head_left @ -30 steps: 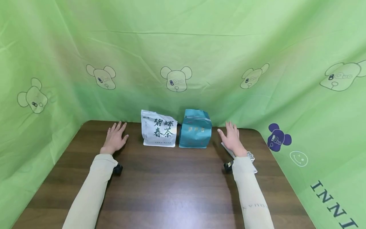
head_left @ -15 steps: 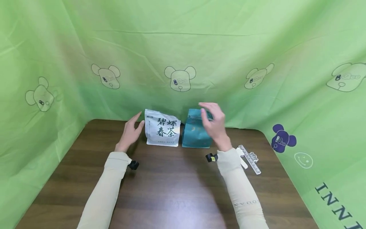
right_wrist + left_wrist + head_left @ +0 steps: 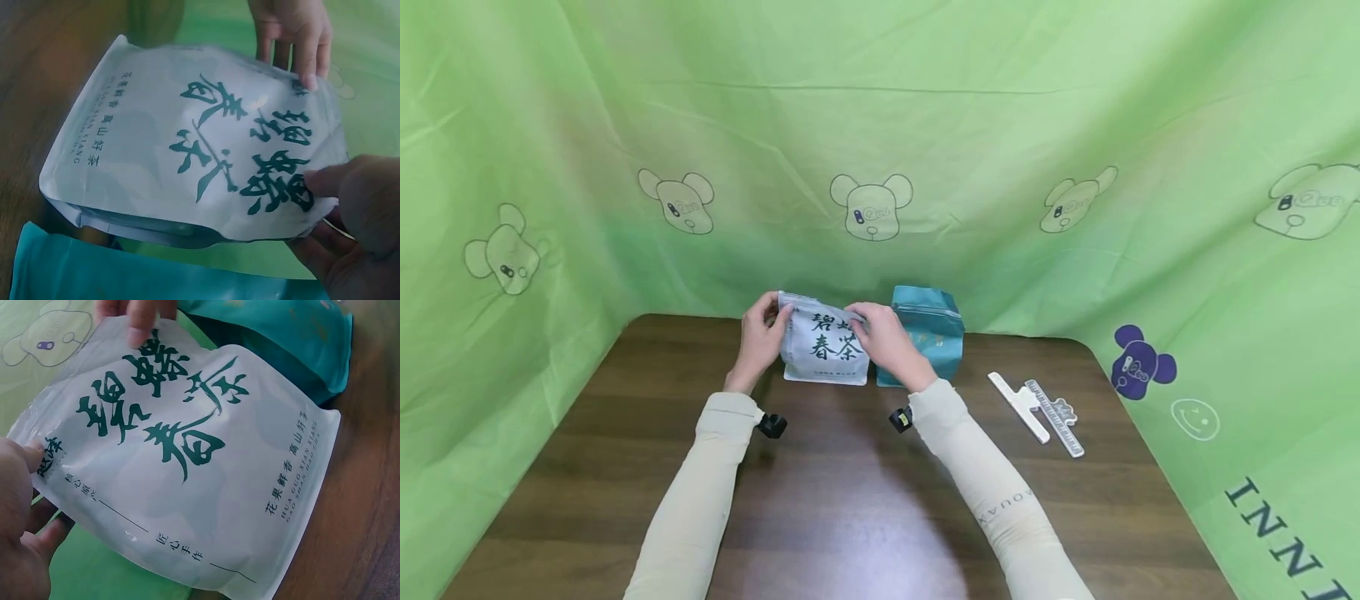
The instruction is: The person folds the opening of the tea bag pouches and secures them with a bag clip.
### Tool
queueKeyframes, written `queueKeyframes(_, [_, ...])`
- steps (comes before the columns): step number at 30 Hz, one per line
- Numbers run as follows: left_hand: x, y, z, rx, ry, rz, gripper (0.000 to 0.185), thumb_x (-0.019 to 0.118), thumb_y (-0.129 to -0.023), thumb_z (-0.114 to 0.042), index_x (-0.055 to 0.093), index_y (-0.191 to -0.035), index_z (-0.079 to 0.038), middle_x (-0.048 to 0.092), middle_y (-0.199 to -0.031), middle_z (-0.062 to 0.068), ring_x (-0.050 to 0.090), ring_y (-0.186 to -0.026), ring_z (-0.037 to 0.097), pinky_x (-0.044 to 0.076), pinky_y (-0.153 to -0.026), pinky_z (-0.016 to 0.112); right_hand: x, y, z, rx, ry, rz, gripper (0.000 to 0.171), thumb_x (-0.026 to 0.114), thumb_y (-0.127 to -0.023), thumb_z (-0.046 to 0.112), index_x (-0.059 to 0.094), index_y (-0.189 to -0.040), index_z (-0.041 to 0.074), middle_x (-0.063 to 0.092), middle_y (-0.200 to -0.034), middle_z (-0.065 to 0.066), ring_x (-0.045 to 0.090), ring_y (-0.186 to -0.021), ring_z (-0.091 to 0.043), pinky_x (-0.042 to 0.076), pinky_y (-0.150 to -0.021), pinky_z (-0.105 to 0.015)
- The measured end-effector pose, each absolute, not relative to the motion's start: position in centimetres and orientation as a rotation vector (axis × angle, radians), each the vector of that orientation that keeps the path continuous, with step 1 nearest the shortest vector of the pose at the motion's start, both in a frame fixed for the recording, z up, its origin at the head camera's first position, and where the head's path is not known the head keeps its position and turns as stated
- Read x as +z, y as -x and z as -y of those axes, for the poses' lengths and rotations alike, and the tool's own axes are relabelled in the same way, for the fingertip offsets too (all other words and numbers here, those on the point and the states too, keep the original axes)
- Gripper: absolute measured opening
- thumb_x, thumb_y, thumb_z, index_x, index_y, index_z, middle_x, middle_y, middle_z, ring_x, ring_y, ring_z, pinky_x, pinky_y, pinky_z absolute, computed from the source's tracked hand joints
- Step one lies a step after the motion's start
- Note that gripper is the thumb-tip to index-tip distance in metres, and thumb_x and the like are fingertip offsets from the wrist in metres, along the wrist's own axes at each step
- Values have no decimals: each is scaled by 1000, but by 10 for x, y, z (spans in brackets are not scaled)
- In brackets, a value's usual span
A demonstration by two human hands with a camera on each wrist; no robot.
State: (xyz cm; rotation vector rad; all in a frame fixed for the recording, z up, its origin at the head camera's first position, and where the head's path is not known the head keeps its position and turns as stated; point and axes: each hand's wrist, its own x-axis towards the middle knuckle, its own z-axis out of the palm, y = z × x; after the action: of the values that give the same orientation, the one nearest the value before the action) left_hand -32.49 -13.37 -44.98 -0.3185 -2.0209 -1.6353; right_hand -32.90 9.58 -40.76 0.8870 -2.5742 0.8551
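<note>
A white tea bag (image 3: 826, 354) with large dark green Chinese characters stands upright near the table's back edge. My left hand (image 3: 760, 340) pinches its upper left corner, thumb on the front and fingers behind. At the upper right corner my right hand (image 3: 887, 340) grips it the same way, as the right wrist view shows with the thumb (image 3: 325, 180) over a character. Directly to the right stands a teal bag (image 3: 931, 325) with a folded-looking top, partly hidden behind my right hand.
Two white bar-shaped clips (image 3: 1022, 408) lie side by side on the brown wooden table (image 3: 835, 500), right of my right forearm. A green cloth (image 3: 970, 125) with printed bear heads hangs round the back and sides.
Both hands have left the tabletop and come inward to the white tea bag, taking hold of its top corners. The right hand passed in front of the teal bag, uncovering the clips.
</note>
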Motion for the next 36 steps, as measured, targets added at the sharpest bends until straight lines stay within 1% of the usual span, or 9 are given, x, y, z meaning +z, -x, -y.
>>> queueKeyframes(3, [-450, 324, 132, -1676, 314, 1994, 18, 64, -98, -2, 65, -111, 11, 68, -105, 29, 65, -97, 29, 51, -87, 16, -410, 330, -97, 860, -860, 2550, 17, 64, -99, 6, 74, -112, 2, 75, -106, -13, 72, -96, -26, 57, -84, -40])
queueKeyframes(5, [-448, 321, 131, -1679, 310, 1995, 17, 63, -98, 0, 65, -109, 13, 67, -104, 31, 64, -94, 29, 49, -84, 12, -411, 330, -98, 887, -865, 2526, 15, 64, -99, 6, 75, -109, 2, 75, -103, -12, 71, -90, -24, 57, -80, -39])
queueKeyframes(11, [-424, 296, 128, -1632, 328, 2021, 13, 61, -97, 6, 64, -105, 15, 67, -98, 33, 63, -88, 26, 48, -78, 13, -411, 325, -104, 990, -898, 2485, 17, 63, -100, 6, 76, -111, 3, 76, -101, -11, 68, -80, -19, 54, -72, -36])
queueKeyframes(17, [-410, 273, 126, -1579, 400, 2015, 12, 63, -96, 7, 65, -105, 14, 68, -93, 31, 62, -81, 15, 47, -72, 11, -409, 310, -109, 1041, -898, 2466, 18, 64, -99, 6, 76, -112, 3, 76, -101, -12, 68, -78, -18, 55, -71, -35])
queueKeyframes(21, [-417, 264, 127, -1563, 438, 2031, 12, 63, -95, 7, 66, -105, 14, 68, -90, 29, 61, -78, 14, 48, -70, 12, -409, 297, -113, 1074, -904, 2474, 17, 64, -99, 6, 77, -111, 3, 77, -103, -12, 71, -84, -19, 57, -74, -36])
queueKeyframes(25, [-434, 263, 129, -1583, 444, 2043, 13, 63, -95, 8, 65, -106, 15, 68, -91, 30, 62, -80, 18, 50, -70, 14, -412, 289, -116, 1135, -943, 2481, 17, 66, -98, 6, 77, -111, 3, 77, -107, -11, 73, -94, -20, 59, -82, -35])
queueKeyframes(28, [-444, 267, 132, -1594, 434, 2046, 14, 62, -96, 8, 65, -108, 15, 68, -94, 30, 63, -82, 17, 49, -71, 14, -414, 287, -119, 1189, -970, 2485, 16, 68, -97, 8, 77, -110, 5, 77, -106, -8, 73, -92, -17, 59, -80, -33])
queueKeyframes(32, [-451, 272, 134, -1623, 443, 2032, 15, 63, -97, 4, 65, -109, 12, 69, -97, 29, 64, -84, 18, 50, -74, 12, -416, 289, -127, 1263, -969, 2485, 15, 71, -95, 9, 77, -109, 6, 77, -103, -7, 71, -88, -16, 59, -77, -31])
queueKeyframes(36, [-449, 272, 133, -1581, 447, 2054, 20, 66, -97, -3, 66, -115, 6, 71, -103, 23, 66, -90, 24, 52, -78, 18, -420, 291, -136, 1308, -922, 2502, 17, 76, -92, 10, 77, -108, 6, 77, -102, -7, 72, -90, -17, 60, -79, -33])
